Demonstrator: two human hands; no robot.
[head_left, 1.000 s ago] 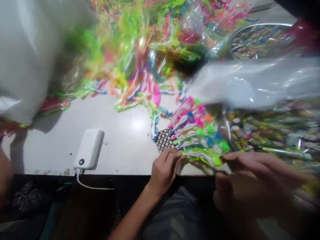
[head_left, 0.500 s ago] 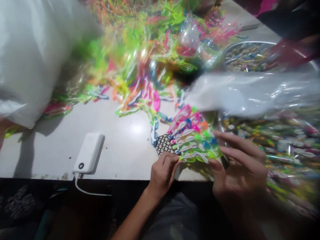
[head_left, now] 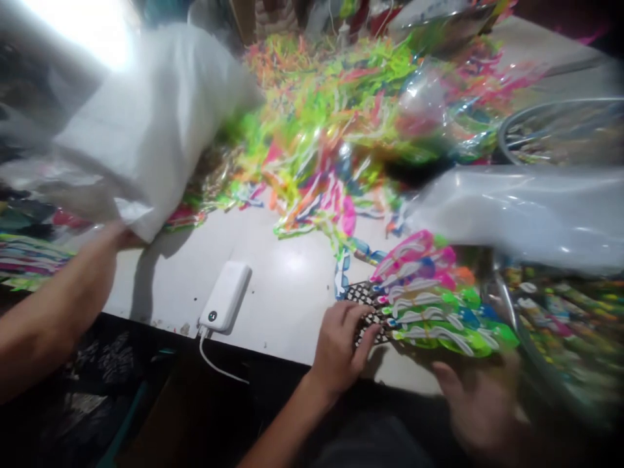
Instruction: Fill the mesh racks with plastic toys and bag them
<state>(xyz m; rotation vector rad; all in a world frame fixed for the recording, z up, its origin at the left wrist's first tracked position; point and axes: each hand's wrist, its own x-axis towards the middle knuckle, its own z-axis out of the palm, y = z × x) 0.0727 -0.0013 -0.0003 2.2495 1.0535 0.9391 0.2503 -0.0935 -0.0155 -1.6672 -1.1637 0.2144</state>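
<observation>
White surface (head_left: 285,283) carries neon pieces (head_left: 429,318) fanned in a row, left tips at the patterned pad (head_left: 358,294), where your left hand (head_left: 338,348) rests ungripped, fingers parted, while your right hand (head_left: 480,396), near the row's right end, blurs, grip impossible to tell.

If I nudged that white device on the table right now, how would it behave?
The white device would probably slide rather than roll, since it lies flat and looks blocky. It seems stiff, judging by its straight edges. Its cable, drooping past the table edge, looks flexible and might tug as it moves.
</observation>
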